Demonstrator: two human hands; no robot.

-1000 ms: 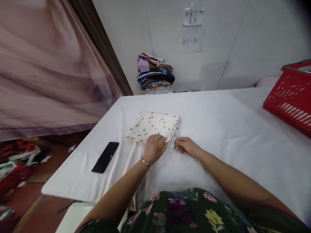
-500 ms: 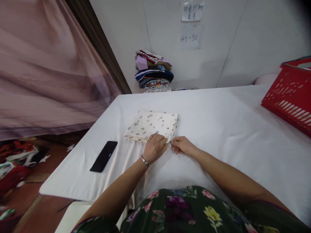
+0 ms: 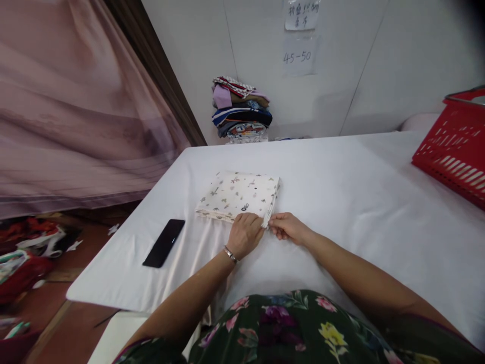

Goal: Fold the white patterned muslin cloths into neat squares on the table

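A folded cream cloth [image 3: 238, 194] with small printed figures lies flat on the white-covered table [image 3: 341, 182]. My left hand [image 3: 245, 235] is closed on its near edge, close to the right corner, and its fingertips are partly hidden. Just to the right, my right hand [image 3: 290, 227] pinches the same near-right corner between thumb and fingers. The two hands are almost touching there, and the cloth's layers bunch slightly between them.
A black phone [image 3: 163, 243] lies on the table to the left. At the right edge stands a red plastic basket [image 3: 454, 146]. Beyond the far edge, a stack of folded fabrics [image 3: 241, 108] rests against the wall. A pink curtain [image 3: 76, 101] hangs at the left.
My left hand has slid slightly toward me and right along the cloth's near edge, uncovering more of the print. My right hand stays at the corner. The view has shifted a little.
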